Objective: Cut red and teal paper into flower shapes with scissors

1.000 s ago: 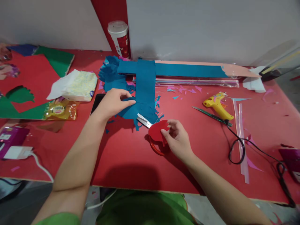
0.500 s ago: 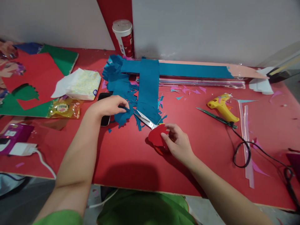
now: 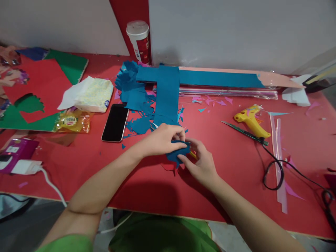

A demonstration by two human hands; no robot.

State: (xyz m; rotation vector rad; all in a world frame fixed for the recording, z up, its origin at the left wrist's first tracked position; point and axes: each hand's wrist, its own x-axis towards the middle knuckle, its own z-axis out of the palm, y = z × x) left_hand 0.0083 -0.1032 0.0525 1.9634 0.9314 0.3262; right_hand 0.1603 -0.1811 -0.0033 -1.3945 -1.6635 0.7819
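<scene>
Between my two hands is a small jagged-edged blue paper piece [image 3: 179,152]. My left hand [image 3: 164,138] pinches its upper left part from above. My right hand [image 3: 201,159] grips its right edge between thumb and fingers. Below the blue piece a red paper piece [image 3: 169,167] peeks out; whether a hand holds it too I cannot tell. Scissors lie mostly covered by my hands, with a blade tip [image 3: 155,126] and a yellow part of the handle [image 3: 193,155] showing. Blue paper cutouts [image 3: 140,125] and a wide blue strip [image 3: 168,94] lie just beyond.
Left of my hands lies a phone [image 3: 114,123], with a tissue pack [image 3: 96,94] behind it. A yellow glue gun [image 3: 253,122] and a green-handled craft knife [image 3: 244,132] are on the right, trailing a black cord [image 3: 279,171]. A paper cup [image 3: 139,42] stands against the wall.
My left hand has moved right from the blue scraps, bringing a blue paper piece to my right hand. The phone is now uncovered, and the red piece is mostly hidden beneath the blue one.
</scene>
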